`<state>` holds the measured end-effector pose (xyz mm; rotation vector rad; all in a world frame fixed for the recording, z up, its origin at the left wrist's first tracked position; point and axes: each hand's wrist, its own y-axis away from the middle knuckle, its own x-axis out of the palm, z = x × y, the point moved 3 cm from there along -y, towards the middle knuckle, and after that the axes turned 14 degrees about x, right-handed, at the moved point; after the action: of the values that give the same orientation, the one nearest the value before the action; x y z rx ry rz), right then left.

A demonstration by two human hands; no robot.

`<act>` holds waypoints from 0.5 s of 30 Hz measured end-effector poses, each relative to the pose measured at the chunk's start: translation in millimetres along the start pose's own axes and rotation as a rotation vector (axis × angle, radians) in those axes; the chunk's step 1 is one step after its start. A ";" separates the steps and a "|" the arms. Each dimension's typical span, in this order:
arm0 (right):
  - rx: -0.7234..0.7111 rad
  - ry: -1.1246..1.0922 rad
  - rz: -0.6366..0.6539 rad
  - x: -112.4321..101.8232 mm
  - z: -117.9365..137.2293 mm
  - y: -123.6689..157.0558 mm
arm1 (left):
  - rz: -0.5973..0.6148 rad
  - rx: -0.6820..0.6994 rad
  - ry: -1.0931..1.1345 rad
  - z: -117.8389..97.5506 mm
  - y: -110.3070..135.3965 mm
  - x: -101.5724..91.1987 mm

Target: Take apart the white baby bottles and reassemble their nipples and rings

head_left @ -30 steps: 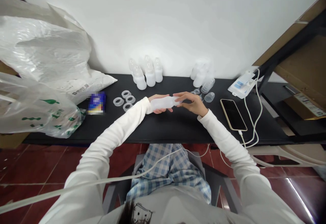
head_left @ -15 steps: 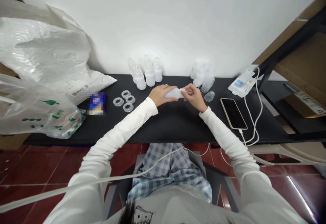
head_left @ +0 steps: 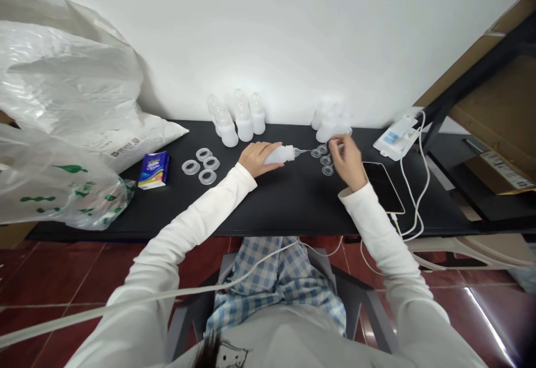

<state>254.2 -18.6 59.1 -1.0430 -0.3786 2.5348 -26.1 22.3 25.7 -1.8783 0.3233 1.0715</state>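
My left hand [head_left: 255, 158] is wrapped round a small white plastic bottle [head_left: 280, 154] lying sideways, its clear nozzle end pointing right. My right hand [head_left: 347, 158] has its fingers curled above several small clear round pieces [head_left: 325, 160] on the black table [head_left: 272, 206]; I cannot make out what, if anything, its fingers pinch. Behind, several finished white bottles [head_left: 237, 119] stand by the wall, and a stack of clear caps [head_left: 330, 119] sits further right. Three white rings [head_left: 201, 166] lie left of my left hand.
Large white plastic bags [head_left: 67, 111] fill the table's left end, with a blue tissue pack [head_left: 153, 169] beside them. A phone [head_left: 383, 186] on a white cable and a white power strip [head_left: 396, 133] lie at the right. A wooden shelf frame [head_left: 486, 94] stands far right.
My right hand let go of the bottle's tip and moved right to the small clear pieces. My left hand kept the bottle and lowered it toward the table.
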 end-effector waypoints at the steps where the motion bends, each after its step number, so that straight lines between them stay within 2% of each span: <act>1: -0.038 0.137 -0.061 -9.3 -11.1 -2.1 | -0.004 -0.021 -0.008 3.7 3.2 0.4; 2: -0.060 0.257 -0.075 -15.5 -23.3 -3.7 | -0.009 -0.036 -0.014 7.1 6.0 0.9; 4: -0.067 0.411 -0.003 -20.9 -47.9 -5.5 | -0.019 -0.051 -0.025 12.9 9.8 2.1; 6: -0.051 0.442 0.086 -23.2 -65.4 -5.6 | -0.036 -0.048 -0.042 16.7 11.4 2.7; 8: -0.033 0.412 0.106 -28.0 -70.1 -5.4 | -0.054 -0.038 -0.064 18.5 11.3 2.3; 10: -0.037 0.348 0.036 -35.7 -60.6 -5.1 | -0.063 -0.026 -0.081 18.7 10.7 1.5; 12: -0.072 0.239 -0.042 -40.0 -40.7 -3.5 | -0.059 -0.014 -0.087 17.9 10.0 0.9; 13: -0.094 0.162 -0.042 -38.2 -29.0 -2.3 | -0.055 -0.007 -0.086 17.2 9.6 0.8; 15: -0.168 0.013 0.083 -23.6 -5.8 1.2 | -0.048 0.011 -0.075 15.3 8.9 0.8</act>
<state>273.6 -29.3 69.2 -1.1585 -0.5635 2.6043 -39.3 30.1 16.8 -1.8224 0.2392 1.1019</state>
